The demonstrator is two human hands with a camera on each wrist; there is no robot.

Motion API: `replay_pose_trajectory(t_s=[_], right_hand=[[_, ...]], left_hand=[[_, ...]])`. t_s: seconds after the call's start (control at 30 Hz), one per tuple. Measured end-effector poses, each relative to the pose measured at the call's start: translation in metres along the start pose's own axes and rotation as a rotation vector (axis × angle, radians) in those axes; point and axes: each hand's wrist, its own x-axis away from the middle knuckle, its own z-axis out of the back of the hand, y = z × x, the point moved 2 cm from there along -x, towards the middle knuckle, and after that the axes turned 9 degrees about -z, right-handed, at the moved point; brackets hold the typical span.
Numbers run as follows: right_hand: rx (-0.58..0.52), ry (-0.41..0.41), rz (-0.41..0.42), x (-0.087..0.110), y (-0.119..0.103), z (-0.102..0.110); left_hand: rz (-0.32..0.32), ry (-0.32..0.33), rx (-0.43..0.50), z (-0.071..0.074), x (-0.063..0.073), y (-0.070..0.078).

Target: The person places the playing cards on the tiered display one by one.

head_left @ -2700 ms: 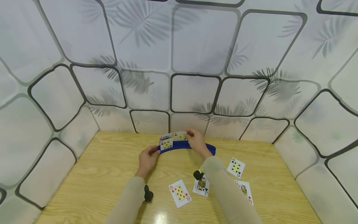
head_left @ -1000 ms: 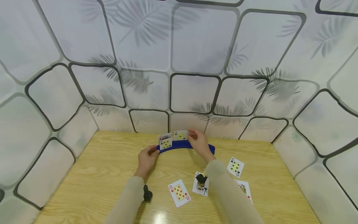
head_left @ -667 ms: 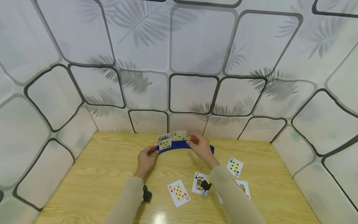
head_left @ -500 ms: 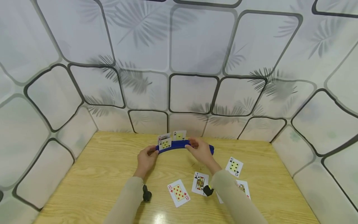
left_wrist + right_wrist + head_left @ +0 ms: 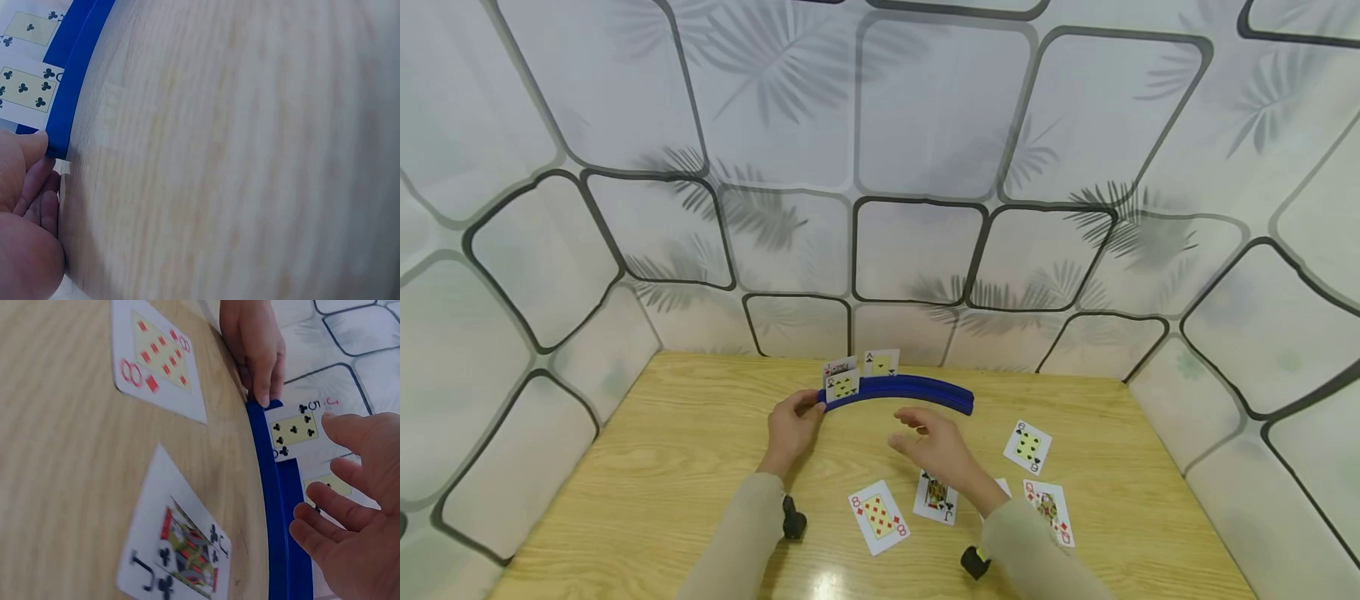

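Note:
A curved blue playing card holder (image 5: pixel 917 386) stands toward the back of the table. At its left end my left hand (image 5: pixel 792 429) pinches it, thumb at the front corner in the left wrist view. A five of clubs (image 5: pixel 842 385) stands upright in the front, with a red-lettered jack (image 5: pixel 841 365) partly hidden behind it. Further right in the rack is an ace of clubs (image 5: pixel 881 363). My right hand (image 5: pixel 942 450) hovers in front of the rack, fingers loosely spread and holding nothing. It overlaps a jack of clubs (image 5: pixel 936 500) lying on the table.
Face up on the wooden table (image 5: pixel 685 467) lie an eight of diamonds (image 5: pixel 880 518), a six of spades (image 5: pixel 1027 447) and a red queen (image 5: pixel 1049 510). My right wrist mostly covers another card (image 5: pixel 1003 486). A patterned curtain (image 5: pixel 917 250) encloses the table's back and sides.
My right hand has let go of the ace of clubs, which stays in the rack, and has drawn back toward me. My left hand has stayed at the card holder's end.

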Motion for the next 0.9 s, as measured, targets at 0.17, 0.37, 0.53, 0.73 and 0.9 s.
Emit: replay_pose_trajectory(t_s=[0.17,0.37,0.53,0.73,0.9], right_hand=[[-0.009,-0.064,0.019,0.016,0.001,-0.005],[0.073,-0.143,0.036,0.03,0.003,-0.013],[0.197,-0.216,0.052,0.039,0.007,-0.021],[0.363,-0.217,0.098,0.046,0.011,-0.028],[0.451,-0.202,0.131,0.049,0.013,-0.03]], left_hand=[[0.0,0.002,0.007,0.0,0.0,0.001],[-0.001,0.002,0.003,0.0,0.001,0.002],[-0.001,0.007,0.002,0.0,0.001,0.002],[0.006,0.008,0.001,0.0,0.0,0.002],[0.01,0.003,-0.001,0.0,0.001,0.002]])
